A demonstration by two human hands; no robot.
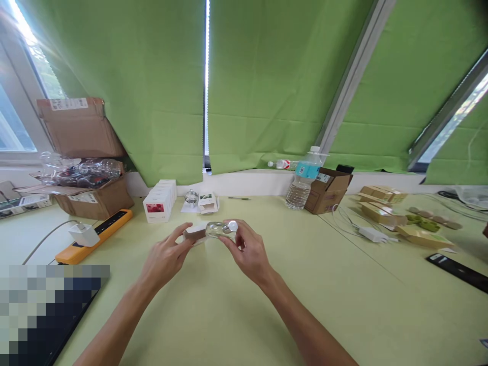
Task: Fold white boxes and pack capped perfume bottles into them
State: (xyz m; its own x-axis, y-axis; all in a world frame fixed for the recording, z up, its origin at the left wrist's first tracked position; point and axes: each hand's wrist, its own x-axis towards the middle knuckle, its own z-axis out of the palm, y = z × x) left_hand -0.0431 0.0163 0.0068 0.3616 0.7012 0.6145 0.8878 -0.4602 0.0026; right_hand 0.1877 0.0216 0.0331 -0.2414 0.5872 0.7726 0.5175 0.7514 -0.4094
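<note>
Above the middle of the table, my left hand (pixel 164 258) grips a small open box (pixel 195 234), thumb and fingers on its sides. My right hand (pixel 250 250) pinches a small clear glass bottle (pixel 215 230) with a shiny silver-white cap (pixel 232 226). The bottle lies on its side, its base right at the box's open end. Whether part of it is inside the box I cannot tell. Beyond my hands stand a row of white boxes (pixel 157 209), a round glass ornament-like item (pixel 191 197) and a small white carton (pixel 208 202).
An orange power strip (pixel 114 223) with a white adapter (pixel 84 235) and a cardboard box (pixel 95 201) are at left. A large water bottle (pixel 299 190) and brown carton (pixel 328 190) stand behind, right. Farther right lie a charger (pixel 372 234), yellowish boxes (pixel 381 212) and a black flat object (pixel 459 272).
</note>
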